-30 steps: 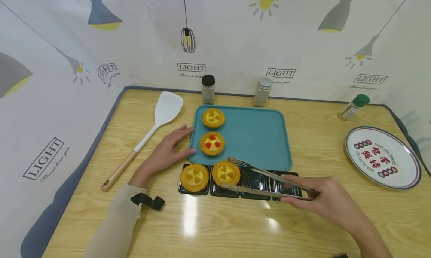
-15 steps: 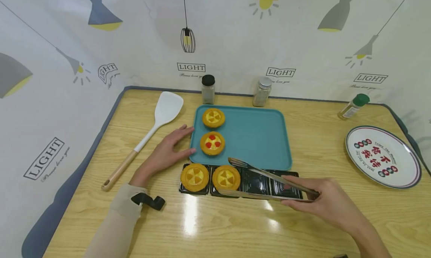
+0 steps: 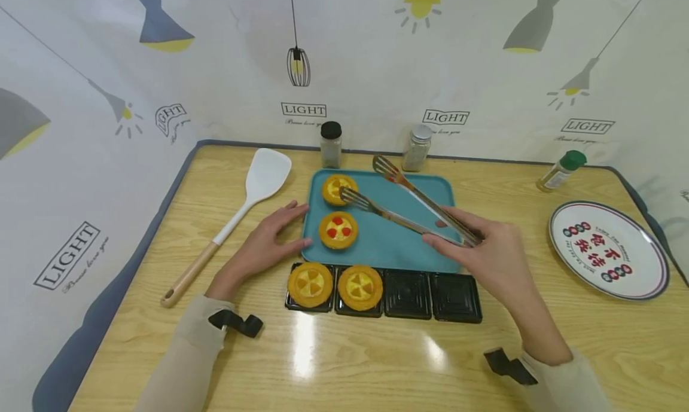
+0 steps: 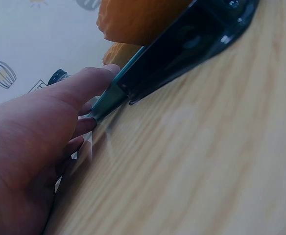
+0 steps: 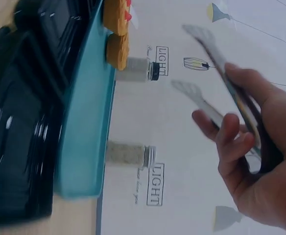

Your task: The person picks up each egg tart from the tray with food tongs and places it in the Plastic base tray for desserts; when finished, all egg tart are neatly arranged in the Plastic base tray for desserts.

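Observation:
My right hand (image 3: 497, 259) grips metal tongs (image 3: 430, 204), their arms spread apart over the teal tray (image 3: 387, 250) with nothing between the tips. One tong tip overlaps the far tart (image 3: 332, 188) in the head view. In front of it on the tray lies a tart with red pieces (image 3: 338, 231). My left hand (image 3: 264, 244), fingers extended, rests at the tray's left edge; the left wrist view shows its fingertips (image 4: 86, 126) against the tray's side. Below the tray, a row of black plastic containers (image 3: 457, 298) holds two tarts (image 3: 360, 287) in its left two compartments.
A white spatula (image 3: 247, 203) with a wooden handle lies left. Two seasoning jars (image 3: 331, 146) stand behind the tray. At right are a green-capped bottle (image 3: 561, 171) and a white plate (image 3: 640, 262) with red writing. A patterned cloth wall surrounds the table.
My right hand has lifted the tongs away from the second tart in the containers, up and back over the tray. That tart stays in its container. My left hand keeps its place.

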A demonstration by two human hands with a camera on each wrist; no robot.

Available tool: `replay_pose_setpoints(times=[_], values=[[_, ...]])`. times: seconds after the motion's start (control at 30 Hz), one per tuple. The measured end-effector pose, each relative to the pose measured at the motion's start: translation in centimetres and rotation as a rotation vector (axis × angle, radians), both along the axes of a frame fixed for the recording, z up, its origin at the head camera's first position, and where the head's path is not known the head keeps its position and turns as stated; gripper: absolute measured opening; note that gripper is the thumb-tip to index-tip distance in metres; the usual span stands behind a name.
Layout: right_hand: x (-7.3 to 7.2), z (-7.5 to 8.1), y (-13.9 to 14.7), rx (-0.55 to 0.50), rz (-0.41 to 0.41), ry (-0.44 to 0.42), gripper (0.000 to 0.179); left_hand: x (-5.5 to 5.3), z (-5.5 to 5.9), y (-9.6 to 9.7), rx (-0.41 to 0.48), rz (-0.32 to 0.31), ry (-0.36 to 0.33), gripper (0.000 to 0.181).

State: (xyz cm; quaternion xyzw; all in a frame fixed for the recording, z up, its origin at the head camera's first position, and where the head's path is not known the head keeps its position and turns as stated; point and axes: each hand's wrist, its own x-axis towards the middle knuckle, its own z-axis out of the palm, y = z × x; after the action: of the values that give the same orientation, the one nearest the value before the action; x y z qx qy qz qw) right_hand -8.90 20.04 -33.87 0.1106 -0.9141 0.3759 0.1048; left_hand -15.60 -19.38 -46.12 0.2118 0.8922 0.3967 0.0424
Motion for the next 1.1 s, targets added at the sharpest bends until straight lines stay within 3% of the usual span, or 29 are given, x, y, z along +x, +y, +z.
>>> replay_pose_setpoints(times=[0.17, 0.33, 0.6, 1.1], values=[[-2.5, -0.8, -2.2, 0.052, -0.027, -0.03, 0.057, 0.0, -0.1, 0.0, 0.002, -0.001, 0.0, 0.073], [-3.8, -2.1, -3.8, 0.075, -0.022, -0.072, 0.06, 0.1, 0.0, 0.0, 0.002, -0.008, 0.0, 0.073], [-4.3, -3.5, -5.1, 0.114, 0.01, -0.068, 0.057, 0.0, -0.1, -0.1, 0.001, -0.006, 0.011, 0.072], [-4.6, -4.1, -5.2, 0.133, 0.022, -0.058, 0.056, 0.0, 0.2, 0.0, 0.011, -0.012, 0.018, 0.072]])
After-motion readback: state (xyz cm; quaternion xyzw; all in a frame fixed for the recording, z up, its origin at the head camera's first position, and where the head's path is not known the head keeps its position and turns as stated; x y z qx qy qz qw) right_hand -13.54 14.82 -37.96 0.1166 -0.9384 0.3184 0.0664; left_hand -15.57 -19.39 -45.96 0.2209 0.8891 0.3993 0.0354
